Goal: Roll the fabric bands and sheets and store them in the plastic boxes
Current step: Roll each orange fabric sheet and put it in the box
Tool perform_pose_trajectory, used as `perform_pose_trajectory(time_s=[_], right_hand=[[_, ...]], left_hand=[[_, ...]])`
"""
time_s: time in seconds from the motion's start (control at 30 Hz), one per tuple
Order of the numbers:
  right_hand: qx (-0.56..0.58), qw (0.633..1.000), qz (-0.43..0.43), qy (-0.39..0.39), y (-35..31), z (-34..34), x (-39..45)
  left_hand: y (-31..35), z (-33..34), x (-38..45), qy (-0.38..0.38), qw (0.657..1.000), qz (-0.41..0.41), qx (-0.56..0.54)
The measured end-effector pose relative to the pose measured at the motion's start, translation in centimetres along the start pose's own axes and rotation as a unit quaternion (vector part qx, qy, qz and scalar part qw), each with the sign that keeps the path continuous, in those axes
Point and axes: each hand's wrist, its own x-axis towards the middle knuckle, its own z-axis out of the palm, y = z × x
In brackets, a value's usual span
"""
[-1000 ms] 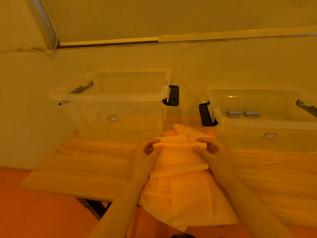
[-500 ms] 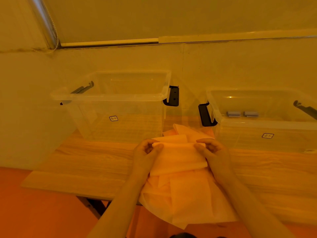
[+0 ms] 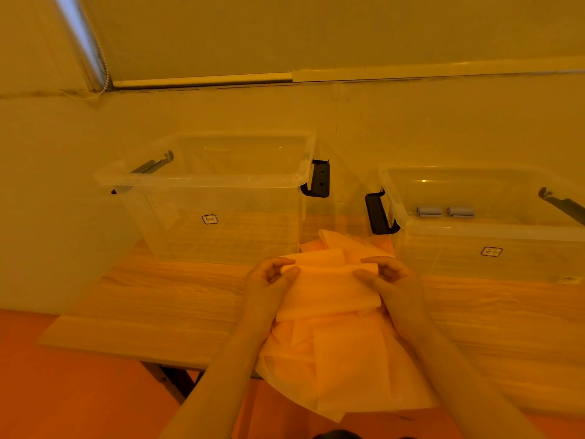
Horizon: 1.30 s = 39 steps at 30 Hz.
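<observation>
At the table's point(image 3: 158, 312) near edge, my left hand point(image 3: 269, 280) and right hand point(image 3: 389, 280) pinch the fabric sheet point(image 3: 329, 286), barely rolled. Two grey rolls point(image 3: 444, 211) sit in the right box point(image 3: 474, 229); the left box point(image 3: 205, 180) looks empty.

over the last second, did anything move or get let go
Hardly anything. Left hand and right hand still pinch the far edge of the fabric sheet, turned over slightly further. Both plastic boxes and two grey rolls stayed put.
</observation>
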Motion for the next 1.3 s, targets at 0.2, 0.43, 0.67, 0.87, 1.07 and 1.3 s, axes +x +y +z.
perform_pose_trajectory(time_s=[0.2,0.43,0.67,0.87,1.07,1.3], right_hand=[[-0.007,1.0,0.003,0.006,0.34,-0.1,0.15],[-0.019,1.0,-0.018,0.007,0.31,-0.02,0.11],[-0.006,1.0,-0.006,0.014,0.13,0.1,0.02],[-0.003,1.0,-0.006,0.016,0.06,0.12,-0.04],[0.006,0.999,0.022,0.024,-0.08,0.21,-0.04],[0.015,0.999,0.028,0.021,-0.42,0.34,-0.2]], left_hand=[[-0.15,-0.27,0.07,-0.012,0.999,-0.029,-0.014],[-0.17,-0.15,0.13,0.016,1.0,-0.015,0.01],[0.01,-0.19,-0.04,0.034,0.999,0.001,0.017],[0.43,-0.17,-0.2,-0.007,1.0,-0.019,-0.01],[-0.11,-0.07,0.13,0.033,0.999,-0.005,0.011],[0.23,-0.29,-0.08,0.017,0.999,-0.02,-0.021]])
